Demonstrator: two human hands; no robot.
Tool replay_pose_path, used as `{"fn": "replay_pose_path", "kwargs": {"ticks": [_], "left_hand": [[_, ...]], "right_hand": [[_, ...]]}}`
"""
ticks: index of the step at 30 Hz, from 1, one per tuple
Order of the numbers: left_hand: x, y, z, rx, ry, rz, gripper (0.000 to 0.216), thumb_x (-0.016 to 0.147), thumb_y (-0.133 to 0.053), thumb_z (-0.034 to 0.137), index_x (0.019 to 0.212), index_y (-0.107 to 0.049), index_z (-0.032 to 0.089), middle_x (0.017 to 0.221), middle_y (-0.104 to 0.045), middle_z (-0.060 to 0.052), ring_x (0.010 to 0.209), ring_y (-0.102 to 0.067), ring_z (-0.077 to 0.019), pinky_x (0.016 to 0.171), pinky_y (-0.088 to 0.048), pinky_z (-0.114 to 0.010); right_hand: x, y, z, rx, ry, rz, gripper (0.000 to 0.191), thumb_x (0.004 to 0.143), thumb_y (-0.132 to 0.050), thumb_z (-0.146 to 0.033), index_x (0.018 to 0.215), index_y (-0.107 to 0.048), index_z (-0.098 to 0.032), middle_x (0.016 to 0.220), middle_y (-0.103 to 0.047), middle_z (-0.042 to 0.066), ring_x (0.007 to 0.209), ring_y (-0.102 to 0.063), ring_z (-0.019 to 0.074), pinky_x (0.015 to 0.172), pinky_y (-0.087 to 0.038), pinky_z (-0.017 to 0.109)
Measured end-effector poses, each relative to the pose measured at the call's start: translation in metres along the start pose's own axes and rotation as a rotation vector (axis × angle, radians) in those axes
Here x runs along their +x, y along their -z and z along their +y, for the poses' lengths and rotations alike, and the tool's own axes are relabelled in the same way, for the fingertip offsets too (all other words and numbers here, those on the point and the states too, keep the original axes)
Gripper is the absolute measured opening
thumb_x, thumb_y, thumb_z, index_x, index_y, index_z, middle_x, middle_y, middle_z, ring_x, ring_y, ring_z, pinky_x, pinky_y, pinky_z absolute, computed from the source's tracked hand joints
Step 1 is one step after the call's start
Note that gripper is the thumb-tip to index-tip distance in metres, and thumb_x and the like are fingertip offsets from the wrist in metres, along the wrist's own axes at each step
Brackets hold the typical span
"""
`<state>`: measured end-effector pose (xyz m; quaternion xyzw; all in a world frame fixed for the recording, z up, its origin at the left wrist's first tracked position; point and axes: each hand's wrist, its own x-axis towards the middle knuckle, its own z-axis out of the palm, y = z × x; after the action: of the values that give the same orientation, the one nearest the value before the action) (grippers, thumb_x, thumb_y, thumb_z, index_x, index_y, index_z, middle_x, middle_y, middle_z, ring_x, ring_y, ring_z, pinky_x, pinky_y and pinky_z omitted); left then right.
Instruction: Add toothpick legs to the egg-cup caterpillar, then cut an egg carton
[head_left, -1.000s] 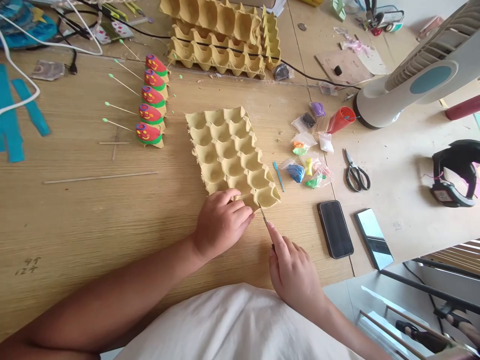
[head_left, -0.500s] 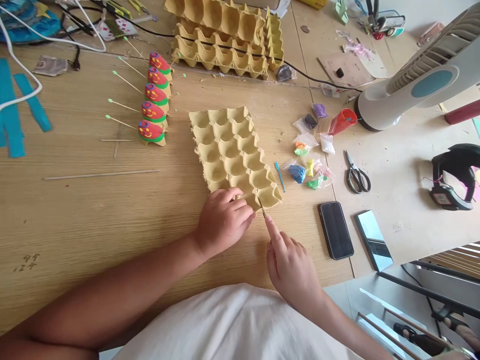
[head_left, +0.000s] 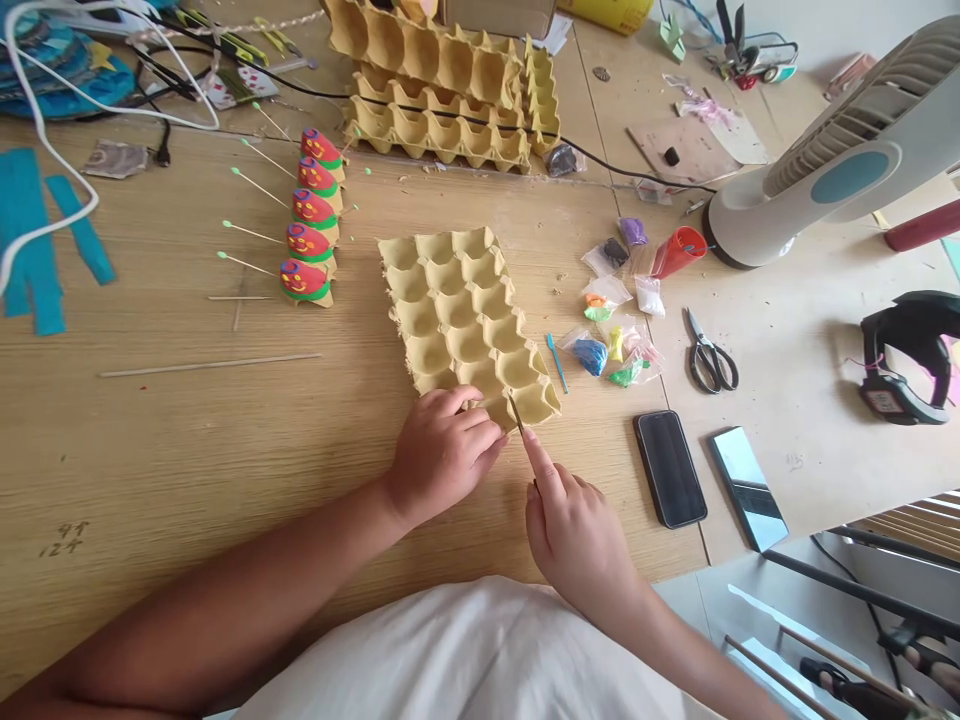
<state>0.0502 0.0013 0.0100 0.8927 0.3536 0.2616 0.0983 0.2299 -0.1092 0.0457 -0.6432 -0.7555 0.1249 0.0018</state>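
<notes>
A pale yellow cardboard egg carton (head_left: 457, 312) lies on the table before me with its cups facing up. My left hand (head_left: 447, 450) is closed on the carton's near edge, its fingertips curled over the cups there. In my right hand (head_left: 576, 530) is a thin, dark-bladed knife (head_left: 516, 410), index finger stretched along its back. The blade touches the carton between two cups near the close right corner. Most of the knife's handle is hidden inside my hand.
Painted red-and-green carton pieces (head_left: 307, 242) with sticks stand at left. More egg cartons (head_left: 442, 125) are stacked behind. To the right are bagged clay (head_left: 589, 356), scissors (head_left: 705, 355), two phones (head_left: 670, 470) (head_left: 750, 488) and a white fan (head_left: 750, 215). A black cable crosses the back.
The view has tilted slightly, so things on the table appear a little lower. The blade's tip has shifted slightly left on the carton, while my left hand keeps its hold.
</notes>
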Motion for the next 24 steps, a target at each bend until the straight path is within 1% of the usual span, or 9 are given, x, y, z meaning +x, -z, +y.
{"fn": "replay_pose_path", "kwargs": {"ticks": [5,10,15,20,24], "left_hand": [[0.0,0.001,-0.002,-0.001,-0.007,0.003,0.017,0.093,-0.064,0.025,0.077,-0.07,0.022,0.075,-0.071,-0.001,0.109,-0.062,-0.026,0.086,-0.046,-0.042],[0.003,0.003,-0.007,0.006,0.019,0.013,0.015,0.093,-0.064,0.024,0.08,-0.072,0.022,0.077,-0.072,-0.003,0.116,-0.061,-0.0267,0.095,-0.047,-0.045],[0.006,0.008,-0.01,0.058,0.055,0.015,0.013,0.093,-0.064,0.024,0.084,-0.073,0.024,0.079,-0.073,-0.002,0.124,-0.059,-0.0283,0.103,-0.045,-0.048],[0.007,0.012,-0.014,0.113,0.087,0.023,0.012,0.094,-0.063,0.025,0.089,-0.074,0.024,0.083,-0.074,-0.002,0.125,-0.059,-0.0301,0.097,-0.047,-0.048],[0.007,0.011,-0.016,0.12,0.105,0.014,0.013,0.095,-0.061,0.024,0.09,-0.073,0.023,0.087,-0.074,-0.003,0.127,-0.057,-0.0308,0.095,-0.047,-0.047]], "right_hand": [[0.007,0.009,0.004,0.028,0.026,-0.023,0.059,0.101,-0.037,-0.019,0.158,-0.021,-0.017,0.086,-0.069,0.001,0.066,-0.063,0.0171,0.056,-0.044,0.03],[0.02,0.012,0.003,-0.002,0.044,-0.011,0.054,0.1,-0.037,-0.018,0.153,-0.029,-0.013,0.095,-0.072,0.005,0.066,-0.065,0.0165,0.053,-0.044,0.03],[0.035,0.018,0.003,-0.037,0.079,-0.004,0.056,0.098,-0.038,-0.018,0.154,-0.03,-0.013,0.096,-0.073,0.006,0.064,-0.066,0.0171,0.052,-0.044,0.03],[0.046,0.017,0.003,-0.012,0.098,0.012,0.055,0.098,-0.039,-0.019,0.153,-0.032,-0.013,0.097,-0.073,0.006,0.066,-0.068,0.0176,0.054,-0.047,0.029],[0.049,0.01,0.004,0.036,0.108,0.041,0.058,0.098,-0.038,-0.018,0.154,-0.028,-0.013,0.104,-0.073,0.008,0.07,-0.069,0.0178,0.057,-0.05,0.029]]}}
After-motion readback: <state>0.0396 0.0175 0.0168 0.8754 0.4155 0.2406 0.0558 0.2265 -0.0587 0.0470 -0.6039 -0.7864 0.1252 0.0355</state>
